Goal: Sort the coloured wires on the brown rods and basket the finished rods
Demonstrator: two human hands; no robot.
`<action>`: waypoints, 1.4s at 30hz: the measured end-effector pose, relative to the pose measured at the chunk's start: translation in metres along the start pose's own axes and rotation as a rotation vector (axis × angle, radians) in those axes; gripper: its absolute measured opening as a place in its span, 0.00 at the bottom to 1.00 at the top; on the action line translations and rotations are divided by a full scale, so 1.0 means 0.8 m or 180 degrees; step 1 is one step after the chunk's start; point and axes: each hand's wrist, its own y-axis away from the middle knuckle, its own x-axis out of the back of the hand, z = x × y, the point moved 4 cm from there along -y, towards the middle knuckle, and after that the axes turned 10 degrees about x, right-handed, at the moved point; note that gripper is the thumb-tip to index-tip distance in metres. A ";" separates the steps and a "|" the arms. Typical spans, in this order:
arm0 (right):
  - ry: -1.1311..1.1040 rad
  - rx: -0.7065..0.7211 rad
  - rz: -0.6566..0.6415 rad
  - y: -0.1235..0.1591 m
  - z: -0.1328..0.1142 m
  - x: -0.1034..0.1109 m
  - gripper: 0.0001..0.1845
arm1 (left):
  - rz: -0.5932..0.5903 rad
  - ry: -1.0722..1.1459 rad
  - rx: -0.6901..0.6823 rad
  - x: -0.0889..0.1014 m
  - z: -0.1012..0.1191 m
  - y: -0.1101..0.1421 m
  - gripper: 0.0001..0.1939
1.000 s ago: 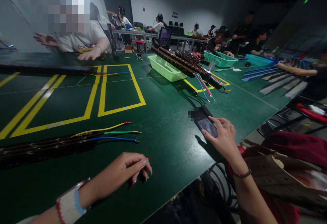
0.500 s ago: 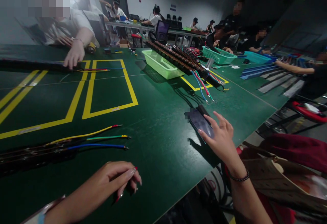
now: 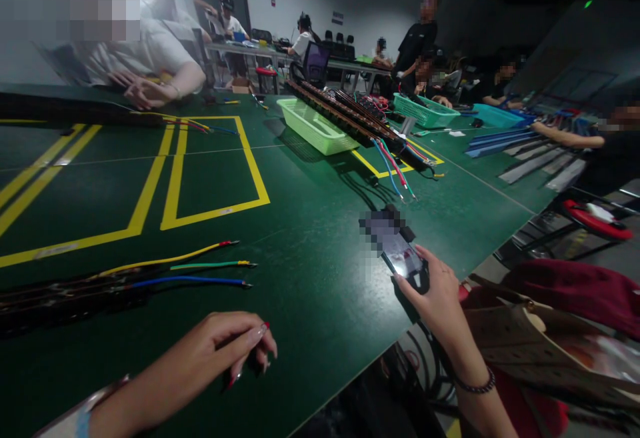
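Observation:
My right hand grips a smartphone with a lit screen, held just above the near right edge of the green table. My left hand rests on the table near the front edge, its fingers curled under in a loose fist with nothing visible in them. Ahead of that hand lies a long dark strip with a yellow, a green and a blue wire sticking out toward the right.
Yellow tape rectangles mark the table. A light green basket and long dark strips with wires lie further back. A person's hands work at the far left. A brown bag sits at my right. Several people sit at other tables.
My right hand's fingers have closed round the phone and drawn it slightly nearer. The left hand has slid a little left and stays curled. A person in black now stands at the back.

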 end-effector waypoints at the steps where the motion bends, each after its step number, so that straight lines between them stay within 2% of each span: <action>1: -0.0021 -0.0024 0.0032 0.000 -0.001 0.000 0.36 | -0.0008 -0.0004 -0.0024 0.000 0.001 0.001 0.23; 9: -0.0011 -0.0010 0.0118 -0.004 -0.005 0.001 0.37 | 0.0003 0.0033 -0.0157 0.000 0.003 0.003 0.23; 12: 0.0128 0.0180 0.0187 -0.011 -0.030 0.010 0.39 | 0.0000 0.0097 -0.0211 0.000 0.003 0.002 0.23; 14: -0.0089 0.0523 0.0010 -0.020 -0.067 0.015 0.38 | -0.0001 0.0126 -0.0279 0.000 0.005 0.002 0.22; 15: -0.0338 0.0792 -0.0213 -0.025 -0.091 0.015 0.36 | 0.0008 0.0144 -0.0310 0.000 0.005 0.003 0.22; 18: -0.1158 0.1734 -0.0982 -0.042 -0.174 0.009 0.32 | 0.0072 0.0196 -0.0408 0.000 0.004 0.004 0.22; 20: -0.1564 0.2237 -0.1163 -0.059 -0.226 0.002 0.31 | 0.0113 0.0245 -0.0475 0.000 0.002 0.004 0.22; 23: -0.1918 0.2642 -0.1273 -0.094 -0.287 -0.026 0.25 | 0.0101 0.0469 -0.0521 0.002 -0.002 0.004 0.22; 25: -0.2043 0.2810 -0.1425 -0.117 -0.322 -0.053 0.25 | 0.0064 0.0726 -0.0526 0.004 -0.005 0.002 0.22; 30: -0.2087 0.3118 -0.2197 -0.149 -0.388 -0.112 0.29 | -0.0053 0.1406 -0.0607 0.013 -0.008 0.002 0.22; 34: -0.2081 0.3198 -0.2607 -0.153 -0.407 -0.132 0.26 | -0.0145 0.1691 -0.0690 0.013 -0.007 0.004 0.22; 38: -0.2177 0.3111 -0.2967 -0.148 -0.402 -0.143 0.24 | -0.0165 0.1858 -0.0686 0.011 -0.005 0.007 0.20; 42: -0.2186 0.2948 -0.2884 -0.145 -0.398 -0.141 0.20 | -0.0139 0.2268 -0.0697 0.015 -0.008 0.007 0.16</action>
